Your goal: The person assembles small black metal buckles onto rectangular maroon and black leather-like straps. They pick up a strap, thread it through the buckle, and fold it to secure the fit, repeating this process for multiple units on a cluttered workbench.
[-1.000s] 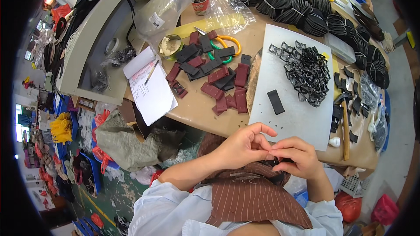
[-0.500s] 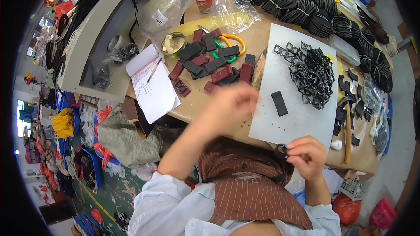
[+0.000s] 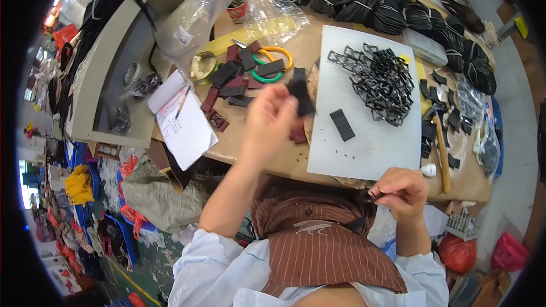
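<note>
My left hand [image 3: 272, 118] is raised over the table by the pile of strap pieces, its fingers pinched on a black strap piece [image 3: 302, 98] that sticks out to the right. Below the near edge of the white board [image 3: 367, 156], my right hand [image 3: 402, 190] is closed on a small black buckle [image 3: 372, 195], mostly covered by the fingers. On the board lie a heap of black buckles [image 3: 384, 82] and a lone black strap piece [image 3: 342, 125]. Maroon and black strap pieces [image 3: 226, 74] are strewn left of the board.
Scissors [image 3: 282, 52] with orange and green handles lie behind the strap pieces. An open notebook [image 3: 185, 131] with a pen is at the left, below a round tin [image 3: 203, 67]. Bundled black cords [image 3: 389, 16] line the back; a hammer [image 3: 442, 156] lies right of the board.
My left hand was blurred and empty-looking near the board's left edge; now it grips a black strap piece. My right hand keeps the buckle, fingers closed further over it. The whole view has shifted slightly.
</note>
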The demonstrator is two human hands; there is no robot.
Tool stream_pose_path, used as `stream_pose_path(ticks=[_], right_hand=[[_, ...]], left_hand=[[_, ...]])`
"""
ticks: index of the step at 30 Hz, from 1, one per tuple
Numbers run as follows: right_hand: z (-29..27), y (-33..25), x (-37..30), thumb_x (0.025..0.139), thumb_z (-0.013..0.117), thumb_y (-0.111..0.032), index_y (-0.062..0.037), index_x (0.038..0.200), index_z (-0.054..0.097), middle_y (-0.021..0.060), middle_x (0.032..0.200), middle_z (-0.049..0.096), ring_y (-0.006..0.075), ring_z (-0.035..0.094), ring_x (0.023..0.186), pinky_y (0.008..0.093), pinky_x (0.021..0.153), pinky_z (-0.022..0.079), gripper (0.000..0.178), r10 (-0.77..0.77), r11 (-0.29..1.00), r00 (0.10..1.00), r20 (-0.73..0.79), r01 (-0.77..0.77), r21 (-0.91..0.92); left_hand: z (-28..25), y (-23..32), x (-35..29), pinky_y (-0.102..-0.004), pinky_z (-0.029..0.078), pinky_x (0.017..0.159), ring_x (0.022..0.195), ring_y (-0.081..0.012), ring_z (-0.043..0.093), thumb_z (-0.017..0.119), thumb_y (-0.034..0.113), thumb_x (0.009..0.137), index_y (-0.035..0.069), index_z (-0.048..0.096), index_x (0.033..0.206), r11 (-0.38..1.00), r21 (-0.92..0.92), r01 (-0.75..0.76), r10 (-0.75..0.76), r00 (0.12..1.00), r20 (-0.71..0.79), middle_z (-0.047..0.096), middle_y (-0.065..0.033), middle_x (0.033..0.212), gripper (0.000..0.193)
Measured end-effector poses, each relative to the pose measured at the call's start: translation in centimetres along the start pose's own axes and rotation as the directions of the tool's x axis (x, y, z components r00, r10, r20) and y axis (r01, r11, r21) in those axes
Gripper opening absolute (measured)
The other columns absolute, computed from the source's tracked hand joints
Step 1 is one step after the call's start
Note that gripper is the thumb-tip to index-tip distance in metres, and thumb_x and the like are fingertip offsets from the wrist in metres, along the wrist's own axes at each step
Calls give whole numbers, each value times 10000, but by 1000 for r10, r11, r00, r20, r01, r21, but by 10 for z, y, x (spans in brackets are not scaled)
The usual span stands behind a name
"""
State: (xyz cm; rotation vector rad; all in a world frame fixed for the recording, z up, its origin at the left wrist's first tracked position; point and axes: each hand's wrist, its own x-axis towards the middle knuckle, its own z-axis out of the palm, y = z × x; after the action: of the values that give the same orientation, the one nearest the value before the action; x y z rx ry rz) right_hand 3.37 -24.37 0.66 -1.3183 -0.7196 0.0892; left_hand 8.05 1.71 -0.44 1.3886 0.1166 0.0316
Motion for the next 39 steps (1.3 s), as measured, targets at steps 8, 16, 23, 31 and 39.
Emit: stream_pose_path(ticks=[8,16,23,31,39], right_hand=[[5,1,14,664,683,141,29,885,618,147,821,637,204,642,771,267,657,529,257,-27,994,993,-115,15,-106],[4,-5,15,665,686,133,25,880,622,143,820,644,197,640,760,257,642,523,249,-38,983,997,-74,24,-183],[6,-4,15,716,664,106,12,892,631,121,835,628,163,628,734,237,621,514,202,124,980,981,-147,-144,-137],[17,3,5,738,659,82,6,892,631,104,842,603,139,602,730,229,616,501,174,187,939,954,-236,-244,-243],[22,2,2,726,672,80,-6,876,634,100,870,581,135,583,753,234,643,491,177,159,948,948,-275,-225,-225]], left_hand=[[54,14,-64,-245,523,762,886,-113,611,451,29,926,-28,429,1165,996,-52,68,-50,952,301,623,-106,1003,247],[56,11,-72,-193,454,677,782,-48,576,528,25,893,-16,465,1221,1000,15,-17,12,952,305,667,-79,915,337],[59,23,-78,-207,465,669,775,-57,590,530,17,883,15,476,1248,966,246,-84,-6,939,343,678,-86,868,369],[63,-9,-79,-215,506,656,740,-69,586,492,68,921,5,528,1211,998,48,36,-48,960,275,645,-35,915,299],[61,-2,-87,-235,510,618,694,-78,599,589,62,859,7,537,1197,985,129,-112,66,947,315,657,-75,887,346]])
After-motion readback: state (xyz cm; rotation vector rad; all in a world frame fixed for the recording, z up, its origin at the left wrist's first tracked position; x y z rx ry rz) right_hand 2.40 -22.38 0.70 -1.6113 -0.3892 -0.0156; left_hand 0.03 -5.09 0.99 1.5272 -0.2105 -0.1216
